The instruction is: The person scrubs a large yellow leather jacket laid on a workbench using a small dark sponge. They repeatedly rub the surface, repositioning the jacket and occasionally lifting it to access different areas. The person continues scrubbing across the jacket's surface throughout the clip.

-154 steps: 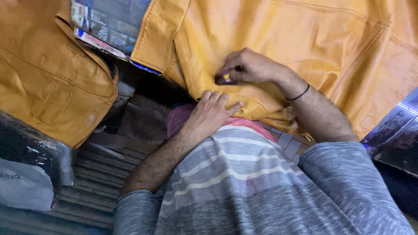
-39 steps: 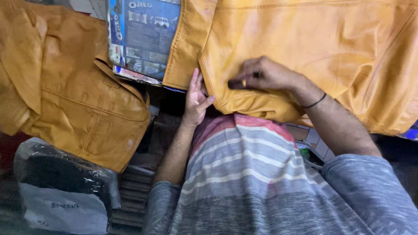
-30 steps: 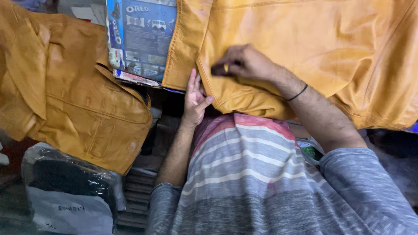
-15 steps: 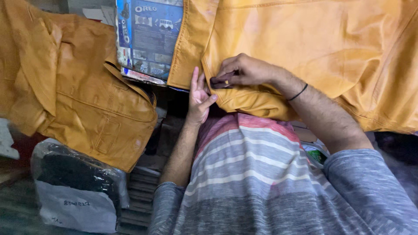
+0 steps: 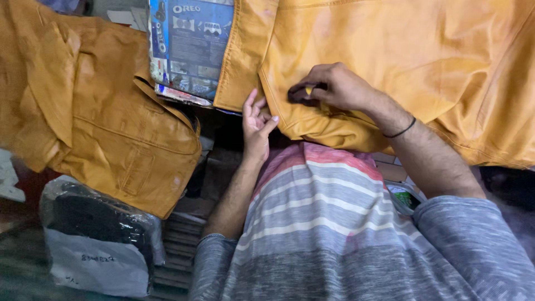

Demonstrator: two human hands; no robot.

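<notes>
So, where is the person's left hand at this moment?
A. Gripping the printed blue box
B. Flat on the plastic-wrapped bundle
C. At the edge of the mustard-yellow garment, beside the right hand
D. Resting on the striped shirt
C: the left hand is at the edge of the mustard-yellow garment, close beside the right hand, which presses a small dark object onto it.

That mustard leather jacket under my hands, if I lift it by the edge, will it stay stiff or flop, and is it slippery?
The jacket would likely flop: it already drapes and folds over the edge near the left hand. Its sheen suggests a somewhat slick surface. It looks thick, so probably weighty where the right hand presses.
</notes>
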